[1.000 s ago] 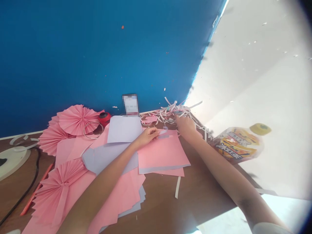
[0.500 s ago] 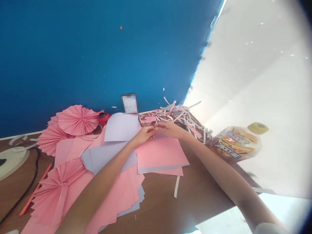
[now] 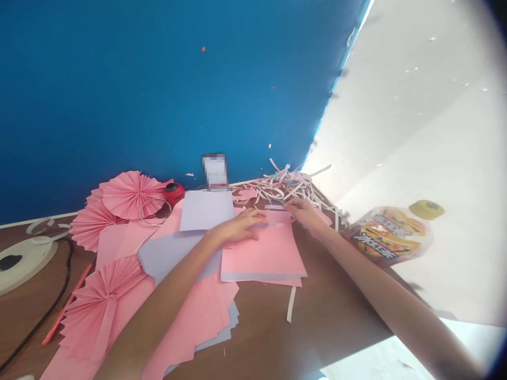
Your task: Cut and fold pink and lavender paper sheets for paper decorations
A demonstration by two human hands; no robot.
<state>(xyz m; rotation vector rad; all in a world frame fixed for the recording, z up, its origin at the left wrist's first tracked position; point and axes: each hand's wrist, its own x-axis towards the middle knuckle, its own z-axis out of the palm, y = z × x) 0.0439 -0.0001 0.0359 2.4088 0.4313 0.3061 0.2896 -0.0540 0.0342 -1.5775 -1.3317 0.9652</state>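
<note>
A pink sheet of paper (image 3: 261,258) with a lavender edge along its near side lies on another pink sheet on the brown table. My left hand (image 3: 240,227) rests flat over its far left part, fingers stretched out and apart. At the far right corner my right hand (image 3: 307,214) has its thumb and fingers pinched on the paper's edge, beside a narrow lavender strip (image 3: 276,207). Left of this paper are lavender sheets (image 3: 208,211), one overlapping others, and a fanned pile of pink sheets (image 3: 198,316) partly under my left forearm.
Pleated pink paper fans (image 3: 137,195) stand at the left, near a red round object (image 3: 173,193). A phone (image 3: 216,171) leans against the blue wall. Paper shreds (image 3: 289,182) heap at the back; a yellow-capped bottle (image 3: 390,235) is at the right. A black cable (image 3: 59,290) runs at left.
My hands, which were close together over the paper's far edge, have moved apart. The left now lies flat on the sheet, and the right has shifted to its far right corner.
</note>
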